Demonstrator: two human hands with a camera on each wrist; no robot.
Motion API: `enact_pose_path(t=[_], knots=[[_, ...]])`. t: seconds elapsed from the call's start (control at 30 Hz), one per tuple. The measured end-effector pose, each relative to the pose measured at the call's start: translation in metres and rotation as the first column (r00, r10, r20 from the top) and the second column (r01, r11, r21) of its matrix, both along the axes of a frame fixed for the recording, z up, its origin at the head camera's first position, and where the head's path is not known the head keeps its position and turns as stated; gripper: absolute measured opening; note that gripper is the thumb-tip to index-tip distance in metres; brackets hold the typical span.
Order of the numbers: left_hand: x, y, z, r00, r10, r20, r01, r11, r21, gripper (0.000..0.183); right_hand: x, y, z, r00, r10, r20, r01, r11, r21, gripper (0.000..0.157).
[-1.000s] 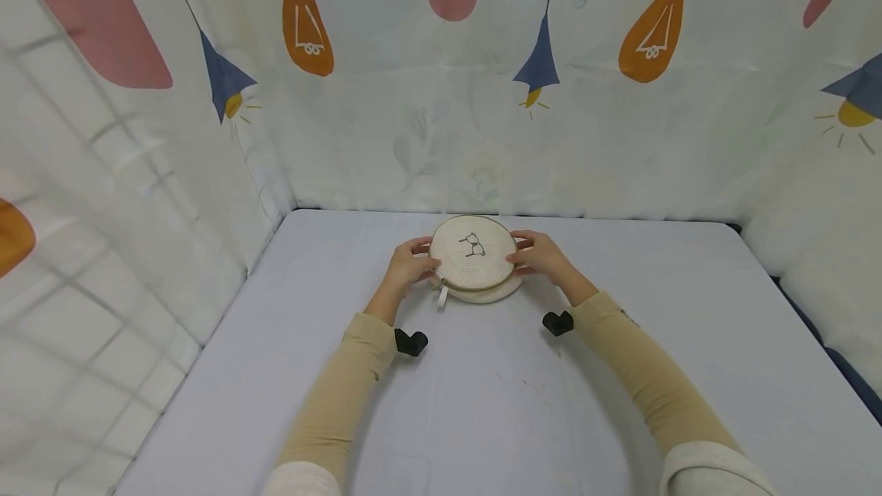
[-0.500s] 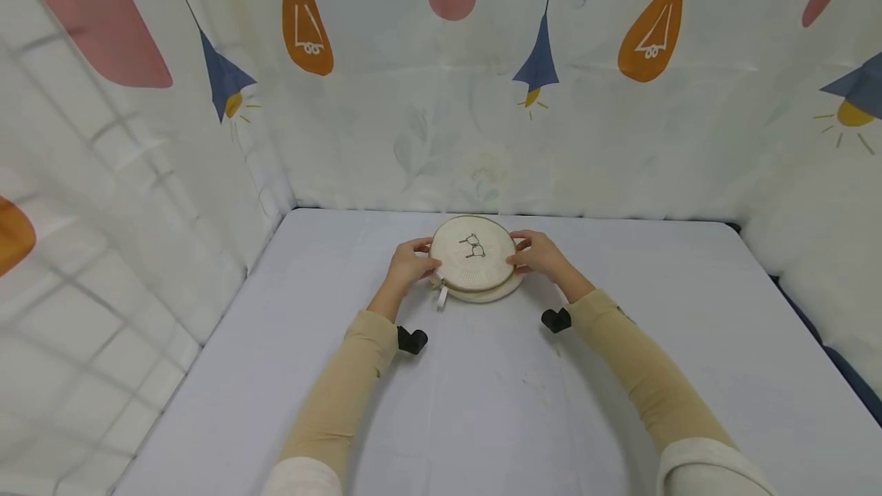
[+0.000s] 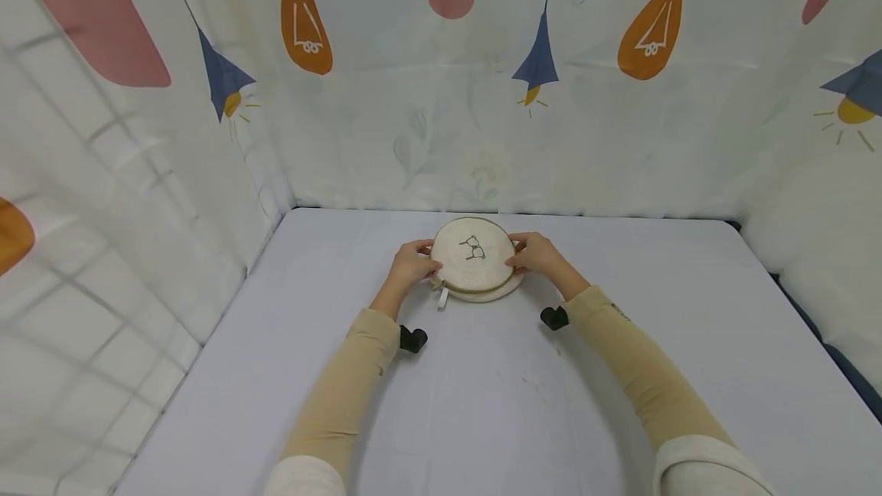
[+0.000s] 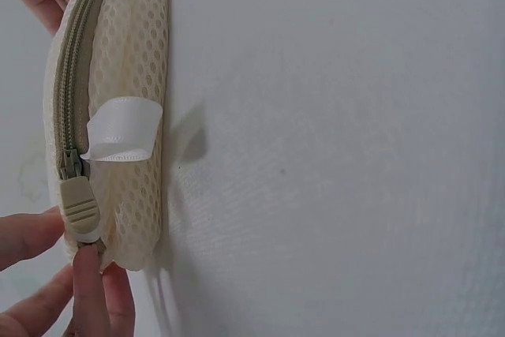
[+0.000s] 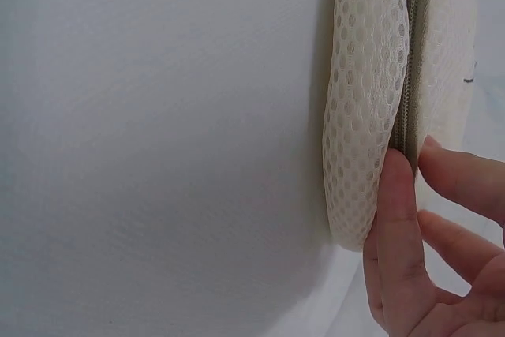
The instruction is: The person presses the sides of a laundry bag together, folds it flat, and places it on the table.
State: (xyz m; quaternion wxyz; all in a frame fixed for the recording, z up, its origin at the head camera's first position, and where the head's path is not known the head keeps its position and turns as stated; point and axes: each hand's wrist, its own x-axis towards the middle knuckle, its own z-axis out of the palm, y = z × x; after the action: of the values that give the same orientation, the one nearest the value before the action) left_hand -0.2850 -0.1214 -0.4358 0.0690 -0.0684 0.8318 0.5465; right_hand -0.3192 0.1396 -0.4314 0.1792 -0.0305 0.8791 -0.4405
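Observation:
A round cream mesh laundry bag (image 3: 475, 251) with a line drawing on its upper face sits near the back of the table. My left hand (image 3: 412, 265) pinches its left edge, thumb on top and other fingers at the side. In the left wrist view, the zip pull (image 4: 79, 207) lies beside the fingertips, and a white ribbon loop (image 4: 125, 130) sticks out above it. On the opposite edge, my right hand (image 3: 537, 255) grips the rim. The right wrist view shows its thumb and fingers on either side of the zip (image 5: 412, 61). The bag's underside is hidden.
A white cloth covers the table (image 3: 475, 404). Right behind the table's back edge hangs a white curtain (image 3: 441, 136) printed with lamps and bulbs. More curtain closes off the left and right sides. Black pieces (image 3: 414, 341) are worn at both wrists.
Both hands keep hold of the bag's edges. The wrists have drawn very slightly closer together, and the bag has hardly moved.

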Motion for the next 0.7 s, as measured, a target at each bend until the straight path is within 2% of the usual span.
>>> enact_pose_path(t=[0.17, 0.37, 0.47, 0.6, 0.7], knots=[[-0.0026, 0.0008, -0.0012, 1.000, -0.011, 0.005, 0.011, 0.998, -0.064, 0.059, 0.0001, -0.0024, 0.0013, 0.999, 0.029, -0.015, -0.028, 0.998, 0.056, 0.070], [-0.0050, 0.0021, -0.0008, 1.000, -0.005, 0.008, 0.006, 0.994, -0.108, 0.059, -0.0006, -0.0044, 0.0010, 0.999, 0.037, -0.028, -0.035, 0.997, 0.070, 0.070], [-0.0056, 0.0022, 0.0002, 1.000, -0.008, 0.010, 0.010, 0.992, -0.122, 0.058, -0.0007, -0.0055, 0.0010, 0.997, 0.053, -0.056, -0.046, 0.991, 0.125, 0.070], [-0.0056, 0.0017, 0.0014, 0.999, -0.027, 0.019, 0.029, 0.990, -0.140, 0.057, 0.0015, -0.0066, 0.0029, 0.989, 0.097, -0.107, -0.068, 0.966, 0.249, 0.069], [-0.0051, 0.0006, 0.0027, 0.999, -0.038, 0.014, 0.039, 0.988, -0.151, 0.057, 0.0050, -0.0088, 0.0073, 0.977, 0.149, -0.151, -0.089, 0.933, 0.348, 0.067]])
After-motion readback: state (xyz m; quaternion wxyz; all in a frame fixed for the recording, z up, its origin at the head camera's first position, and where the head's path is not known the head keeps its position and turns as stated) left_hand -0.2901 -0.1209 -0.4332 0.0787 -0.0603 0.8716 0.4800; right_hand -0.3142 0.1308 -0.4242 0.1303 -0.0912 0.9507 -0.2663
